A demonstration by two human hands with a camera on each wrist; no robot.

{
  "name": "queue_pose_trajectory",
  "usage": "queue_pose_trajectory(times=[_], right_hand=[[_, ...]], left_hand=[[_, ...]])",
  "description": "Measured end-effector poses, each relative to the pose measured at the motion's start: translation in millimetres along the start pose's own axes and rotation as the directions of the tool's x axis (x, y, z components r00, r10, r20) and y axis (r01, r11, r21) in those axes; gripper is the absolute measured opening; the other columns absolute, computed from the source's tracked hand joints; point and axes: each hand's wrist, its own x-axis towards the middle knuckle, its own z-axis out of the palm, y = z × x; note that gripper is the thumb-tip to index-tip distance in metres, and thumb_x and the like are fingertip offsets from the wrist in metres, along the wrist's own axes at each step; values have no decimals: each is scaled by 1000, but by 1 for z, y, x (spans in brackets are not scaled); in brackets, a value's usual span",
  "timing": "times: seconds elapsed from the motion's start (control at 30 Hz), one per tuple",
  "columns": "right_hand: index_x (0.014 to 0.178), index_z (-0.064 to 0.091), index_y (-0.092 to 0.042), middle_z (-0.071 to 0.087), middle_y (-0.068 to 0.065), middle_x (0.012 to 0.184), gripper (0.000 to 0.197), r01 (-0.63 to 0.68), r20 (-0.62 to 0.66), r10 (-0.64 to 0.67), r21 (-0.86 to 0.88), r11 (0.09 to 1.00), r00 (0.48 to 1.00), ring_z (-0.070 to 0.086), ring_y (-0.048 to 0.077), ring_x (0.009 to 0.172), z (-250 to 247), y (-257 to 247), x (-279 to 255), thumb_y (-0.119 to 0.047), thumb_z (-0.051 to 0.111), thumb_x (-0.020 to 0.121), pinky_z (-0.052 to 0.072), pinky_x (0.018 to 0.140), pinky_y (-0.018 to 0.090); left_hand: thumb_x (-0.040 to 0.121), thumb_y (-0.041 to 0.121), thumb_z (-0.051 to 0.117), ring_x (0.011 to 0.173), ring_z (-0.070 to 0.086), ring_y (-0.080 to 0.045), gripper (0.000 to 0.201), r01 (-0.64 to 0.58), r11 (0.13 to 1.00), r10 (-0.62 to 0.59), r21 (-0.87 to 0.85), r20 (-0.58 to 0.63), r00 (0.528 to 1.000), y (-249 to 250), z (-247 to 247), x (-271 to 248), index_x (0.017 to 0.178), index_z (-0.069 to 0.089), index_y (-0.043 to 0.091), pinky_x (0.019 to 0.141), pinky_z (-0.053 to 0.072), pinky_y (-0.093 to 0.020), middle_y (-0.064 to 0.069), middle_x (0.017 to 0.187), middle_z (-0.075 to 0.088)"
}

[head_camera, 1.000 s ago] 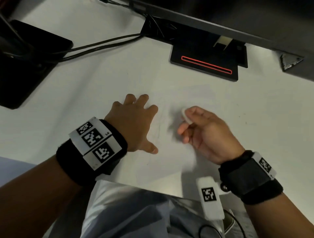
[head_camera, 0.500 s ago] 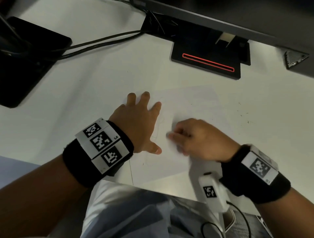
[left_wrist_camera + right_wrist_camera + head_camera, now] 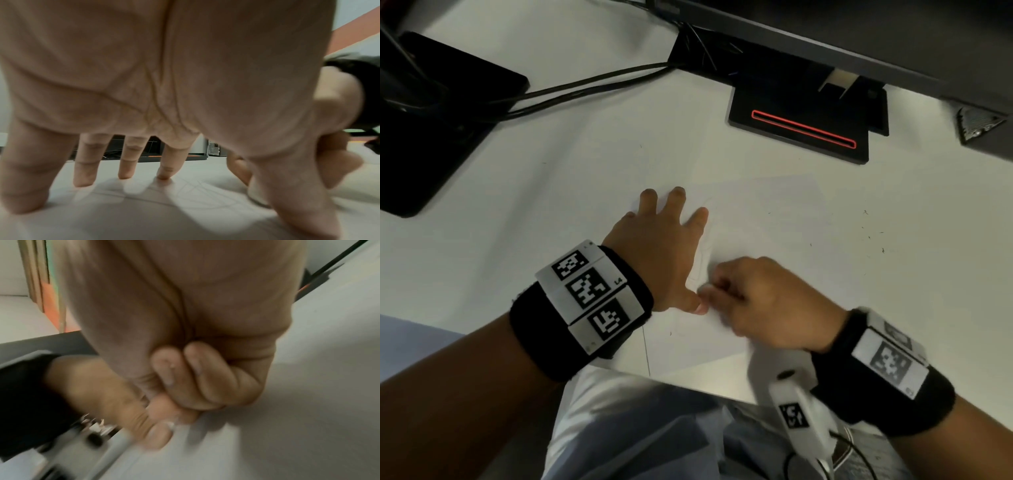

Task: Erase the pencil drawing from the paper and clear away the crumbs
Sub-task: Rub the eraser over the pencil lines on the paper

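Observation:
A white sheet of paper (image 3: pixel 774 212) lies on the white desk, with faint pencil lines (image 3: pixel 195 186) near my left fingertips. My left hand (image 3: pixel 674 219) presses flat on the sheet's left part with its fingers spread. My right hand (image 3: pixel 714 287) is curled knuckles-up beside the left thumb. It pinches a small white eraser (image 3: pixel 705 289) against the paper. Most of the eraser is hidden by the fingers, and its pale body (image 3: pixel 255 191) shows behind the left thumb. The right hand is blurred. Dark crumbs (image 3: pixel 869 233) are scattered on the desk right of the sheet.
A black monitor base with a red line (image 3: pixel 801 130) stands behind the paper. Cables (image 3: pixel 585 85) run left to a black stand (image 3: pixel 431 113). The desk's near edge (image 3: pixel 688 387) is just below my hands, above my lap.
My right hand turned knuckles-up and came down and left with the eraser, from above the paper to beside the left thumb. The left hand stayed pressed on the sheet.

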Motion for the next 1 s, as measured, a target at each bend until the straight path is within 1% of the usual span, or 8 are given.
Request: queue_pose_trajectory(times=[0.13,0.27,0.4,0.53,0.63,0.73,0.83,1.0], right_hand=[[78,63,-12,71,2,70,36,-113,-131,115,25,993,985,67,18,67,-18,14,10,-39,52,100,55,72,38],[78,62,-11,68,5,70,36,-9,-11,9,7,1000,1000,65,20,65,0,-4,4,-36,51,101,55,68,39],[79,64,-10,71,3,72,36,-118,-136,120,27,993,983,67,19,68,-19,10,15,-37,52,100,54,70,34],[77,64,-12,68,4,70,34,-4,-14,4,4,1000,1000,65,18,66,0,-9,10,-34,51,100,54,66,35],[76,63,-12,70,4,72,37,-112,-100,112,5,994,989,66,19,69,-19,4,22,-37,52,100,50,66,30],[78,64,-8,71,6,72,37,-82,-151,81,2,997,985,67,21,69,-20,2,25,-34,51,100,54,67,34],[76,63,-10,69,5,70,37,3,-35,-4,-32,999,999,65,21,66,-3,-11,19,-35,51,100,53,67,35],[77,63,-8,71,6,74,38,-125,-194,123,7,992,973,68,24,73,-30,9,33,-37,53,100,53,70,35]], left_hand=[[67,78,68,143,15,-36,120,10,1000,-10,-8,11,1000,0,0,-1,156,6,25,90,46,-43,-8,159,3],[68,78,67,142,15,-36,119,3,1000,-3,-7,3,1000,0,1,-1,156,6,25,88,45,-41,-8,159,3],[68,79,66,143,14,-35,119,7,1000,-7,-5,1,1000,-1,1,-1,156,5,25,92,45,-42,-7,160,2],[68,80,64,144,13,-35,120,-1,1000,1,7,0,1000,-1,2,0,157,4,26,88,45,-40,-7,160,1],[68,80,64,144,13,-35,121,-3,1000,3,6,3,1000,-3,2,-1,157,3,26,93,45,-42,-7,161,0],[67,80,65,145,12,-34,123,2,1000,-2,-5,1,1000,-4,2,-1,156,5,20,97,45,-42,-6,162,-1],[67,81,65,146,12,-33,128,12,1000,-12,-6,-3,1000,-5,3,-1,155,5,9,97,45,-39,-5,163,-1],[66,82,64,147,11,-33,134,14,1000,-14,-19,10,1000,-4,3,-1,155,2,4,99,45,-39,-2,161,1]])
